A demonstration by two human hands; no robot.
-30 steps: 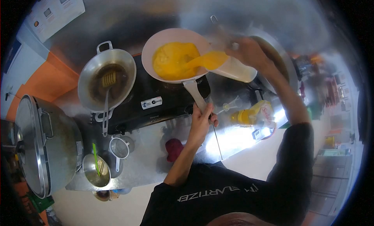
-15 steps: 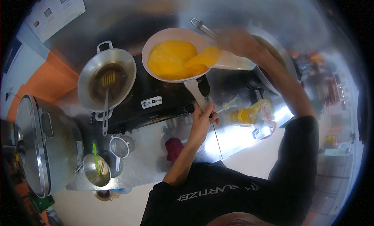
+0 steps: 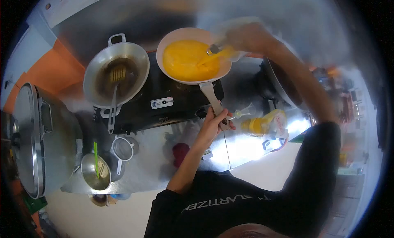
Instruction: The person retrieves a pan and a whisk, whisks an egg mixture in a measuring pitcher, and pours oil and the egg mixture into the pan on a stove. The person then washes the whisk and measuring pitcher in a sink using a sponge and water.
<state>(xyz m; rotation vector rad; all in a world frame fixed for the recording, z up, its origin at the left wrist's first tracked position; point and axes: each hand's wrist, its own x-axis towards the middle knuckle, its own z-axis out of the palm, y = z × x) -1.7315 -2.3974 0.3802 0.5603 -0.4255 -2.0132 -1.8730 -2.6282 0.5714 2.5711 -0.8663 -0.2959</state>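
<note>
Your left fingers grip the pan handle, long axis angling forward-left from them; stove edge, open counter to their left. Blurred right fingers hold a tilted container.

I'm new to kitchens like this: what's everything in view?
Worktop: one, silver, centre
Stove: one, black, on worktop
Pan: one, pale pink, stove's right
Liquid: one pool, yellow, in pan
Wok: one, silver, stove's left
Spatula: one, metallic, in wok
Lidded pot: one, grey, far left
Strainer: one, silver, worktop
Bowl: one, silver, beside strainer
Stick: one, green, in bowl
Bundle: one, dark red, worktop
Funnel shape: one, clear, worktop's right
Pack: one, yellow, worktop's right
Large vessel: one, dark, farther right
Container: one, pale, over pan
Sheet: one, white, top left
Elsewhere: too unclear to count
Shirt: one, black, bottom
Left hand: one, bare, on pan handle
Right hand: one, bare, on container
</note>
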